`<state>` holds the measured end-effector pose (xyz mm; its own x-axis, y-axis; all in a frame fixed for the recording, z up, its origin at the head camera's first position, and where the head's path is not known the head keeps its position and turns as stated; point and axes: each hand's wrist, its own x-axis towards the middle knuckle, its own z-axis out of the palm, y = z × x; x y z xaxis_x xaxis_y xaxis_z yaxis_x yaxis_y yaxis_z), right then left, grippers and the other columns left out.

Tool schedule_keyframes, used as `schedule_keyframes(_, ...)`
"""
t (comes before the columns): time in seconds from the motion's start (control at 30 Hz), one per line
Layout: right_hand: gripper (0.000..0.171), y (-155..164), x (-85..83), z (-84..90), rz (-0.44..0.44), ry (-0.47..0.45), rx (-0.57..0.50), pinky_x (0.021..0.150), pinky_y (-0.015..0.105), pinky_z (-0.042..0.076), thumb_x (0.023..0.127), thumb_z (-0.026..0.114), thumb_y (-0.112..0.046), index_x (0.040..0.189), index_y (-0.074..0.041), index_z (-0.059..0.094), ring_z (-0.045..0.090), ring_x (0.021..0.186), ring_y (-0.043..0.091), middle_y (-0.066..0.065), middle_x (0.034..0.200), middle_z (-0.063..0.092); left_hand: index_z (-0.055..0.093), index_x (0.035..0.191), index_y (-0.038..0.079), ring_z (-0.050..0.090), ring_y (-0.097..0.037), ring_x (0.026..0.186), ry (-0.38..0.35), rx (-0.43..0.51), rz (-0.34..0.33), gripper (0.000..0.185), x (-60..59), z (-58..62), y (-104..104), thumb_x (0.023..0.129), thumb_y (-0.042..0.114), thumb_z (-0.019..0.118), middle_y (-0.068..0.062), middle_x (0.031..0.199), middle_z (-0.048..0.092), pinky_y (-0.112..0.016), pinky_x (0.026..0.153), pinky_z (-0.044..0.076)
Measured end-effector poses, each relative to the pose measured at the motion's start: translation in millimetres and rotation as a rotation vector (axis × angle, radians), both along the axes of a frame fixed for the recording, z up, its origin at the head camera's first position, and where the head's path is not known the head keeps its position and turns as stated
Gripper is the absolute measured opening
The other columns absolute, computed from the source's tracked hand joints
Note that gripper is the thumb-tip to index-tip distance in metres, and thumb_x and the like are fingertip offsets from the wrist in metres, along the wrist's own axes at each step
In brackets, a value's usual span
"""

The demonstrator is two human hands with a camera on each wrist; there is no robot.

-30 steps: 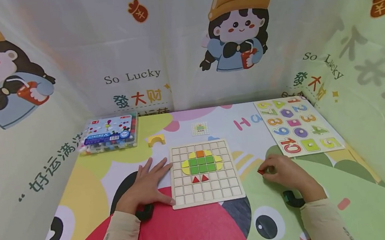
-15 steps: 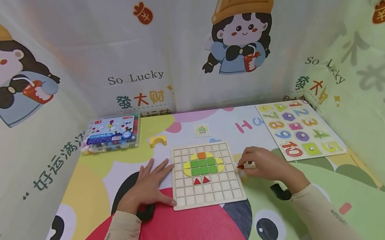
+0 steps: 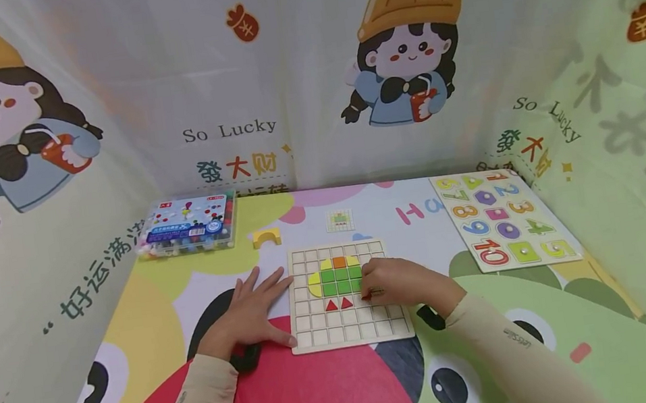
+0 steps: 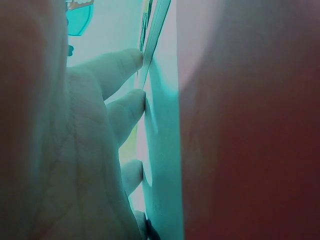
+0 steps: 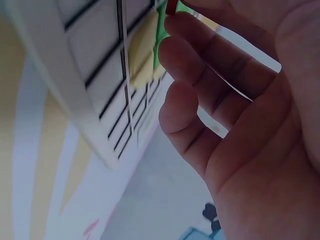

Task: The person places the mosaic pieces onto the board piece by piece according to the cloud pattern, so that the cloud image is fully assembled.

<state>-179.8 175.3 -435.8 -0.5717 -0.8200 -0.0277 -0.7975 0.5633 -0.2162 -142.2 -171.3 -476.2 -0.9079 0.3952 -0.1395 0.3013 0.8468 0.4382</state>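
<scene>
Cartoon-print table [image 3: 488,336] with grid board [image 3: 348,324], number puzzle [image 3: 503,218].

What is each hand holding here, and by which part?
The right hand pinches a small red piece at its fingertips, over the grid board; the exact part cannot be told. The left hand holds nothing, resting flat against the board's left edge.

Open bench at the near edge, clutter at the far corners

The grid board [image 3: 349,331] fills the middle of the bench [image 3: 336,397], with the left hand [image 3: 248,313] flat against its left side and the right hand [image 3: 398,283] over its right half, so both flanks are blocked. A clear box [image 3: 188,225] and a yellow arch block [image 3: 266,237] crowd the far left corner; a number puzzle [image 3: 503,218] takes the far right corner. A small card [image 3: 340,220] lies between them near the far edge. Bare bench runs along the near edge.
</scene>
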Motion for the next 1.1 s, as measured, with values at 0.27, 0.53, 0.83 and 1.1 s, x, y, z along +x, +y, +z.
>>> schedule_keyframes(0.27, 0.013, -13, -1.4, -7.0, 0.013, -0.012, 0.039, 0.084, 0.026, 0.058, 0.094, 0.080, -0.014, 0.101, -0.024, 0.084, 0.059, 0.097, 0.008, -0.008, 0.098, 0.069, 0.037, 0.166, 0.029, 0.000, -0.047, 0.164, -0.003, 0.001, -0.003, 0.124, -1.5, 3.3, 2, 0.061, 0.067, 0.093, -0.003, 0.178, 0.024, -0.074, 0.128, -0.001)
schedule_keyframes(0.53, 0.013, -13, 1.2, -9.5, 0.030, -0.017, 0.014, 0.085, 0.025, 0.058, 0.093, 0.082, -0.013, 0.103, -0.021, 0.086, 0.060, 0.094, 0.008, -0.005, 0.098, 0.071, 0.036, 0.166, 0.029, 0.000, -0.047, 0.164, -0.011, -0.012, 0.001, 0.125, -1.8, 2.7, 3, 0.062, 0.067, 0.093, -0.002, 0.178, 0.023, -0.074, 0.128, -0.001)
schedule_keyframes(0.83, 0.012, -10, 8.2, -14.9, -0.005, -0.011, -0.093, 0.084, 0.026, 0.059, 0.091, 0.083, -0.012, 0.102, -0.016, 0.087, 0.064, 0.091, 0.011, -0.002, 0.097, 0.073, 0.038, 0.166, 0.027, 0.003, -0.049, 0.164, -0.005, -0.004, 0.008, 0.124, -0.3, 1.6, 2, 0.061, 0.066, 0.093, -0.004, 0.177, 0.025, -0.075, 0.127, 0.000)
schedule_keyframes(1.1, 0.011, -11, 12.5, -17.7, -0.055, -0.006, -0.127, 0.086, 0.027, 0.060, 0.092, 0.083, -0.013, 0.102, -0.016, 0.086, 0.064, 0.093, 0.011, -0.003, 0.097, 0.072, 0.038, 0.166, 0.027, 0.003, -0.049, 0.163, 0.001, -0.002, 0.007, 0.124, 0.1, 1.8, 1, 0.062, 0.066, 0.093, -0.004, 0.177, 0.025, -0.076, 0.127, 0.001)
